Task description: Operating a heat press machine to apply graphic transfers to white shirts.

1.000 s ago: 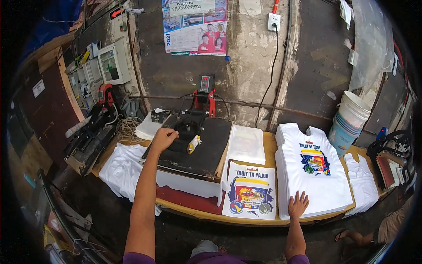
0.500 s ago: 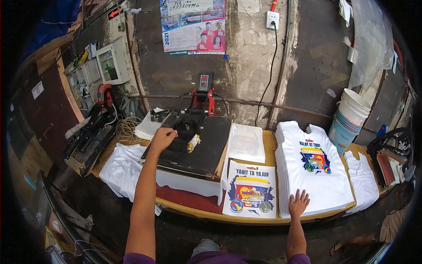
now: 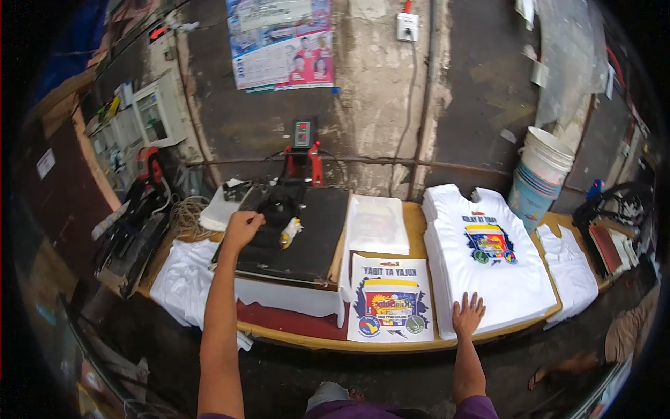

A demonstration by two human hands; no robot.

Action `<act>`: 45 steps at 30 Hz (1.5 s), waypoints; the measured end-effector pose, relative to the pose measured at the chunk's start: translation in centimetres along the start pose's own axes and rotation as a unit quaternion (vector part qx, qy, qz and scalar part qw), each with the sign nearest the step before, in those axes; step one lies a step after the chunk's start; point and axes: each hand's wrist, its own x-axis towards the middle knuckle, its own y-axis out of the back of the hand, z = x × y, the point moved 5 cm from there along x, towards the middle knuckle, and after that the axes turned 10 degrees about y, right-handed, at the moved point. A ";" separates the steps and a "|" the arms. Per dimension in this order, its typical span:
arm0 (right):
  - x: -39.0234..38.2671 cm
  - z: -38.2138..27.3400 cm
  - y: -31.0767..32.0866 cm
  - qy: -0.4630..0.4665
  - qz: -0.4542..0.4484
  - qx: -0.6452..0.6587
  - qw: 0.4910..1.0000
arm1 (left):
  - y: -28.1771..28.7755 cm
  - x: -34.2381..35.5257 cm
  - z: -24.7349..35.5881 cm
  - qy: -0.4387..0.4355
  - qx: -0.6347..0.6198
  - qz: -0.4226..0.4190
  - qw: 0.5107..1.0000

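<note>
My left hand (image 3: 241,230), fingers curled closed, is over the left part of a black heat press (image 3: 307,241). What the fingers hold, if anything, is hidden against the dark machine. White cloth sticks out beneath the press plate, over a dark red pad (image 3: 293,321). My right hand (image 3: 468,314) lies open, fingers spread, on the front left corner of a thick stack of white sleeveless shirts (image 3: 516,286). The top shirt carries a colourful paint-bucket print. Between press and stack lies a sheet of transfer paper (image 3: 392,300) with the same design mirrored.
Behind the transfer sheet sits a pile of pale papers (image 3: 377,241). White shirts (image 3: 183,279) lie at the table's left, another white shirt (image 3: 569,269) at its right. Nested buckets (image 3: 537,181) stand at the back right. A second press-like machine (image 3: 129,244) is far left. A person's leg (image 3: 579,363) shows lower right.
The whole view has shifted, so the table and wall sit further left in the picture. Both hands keep about the same places, left at the press, right on the shirt stack.
</note>
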 end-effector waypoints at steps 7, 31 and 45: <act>0.1 -0.5 -0.3 0.015 0.022 0.002 1.000 | 0.2 -0.4 -1.8 0.001 -0.023 0.004 1.000; -0.1 -0.3 0.4 0.011 0.041 -0.012 0.999 | 0.0 0.2 -1.8 -0.006 -0.021 0.001 1.000; 0.1 -0.5 0.3 0.007 0.024 0.003 1.000 | 0.2 0.2 -1.2 -0.018 -0.001 0.006 1.000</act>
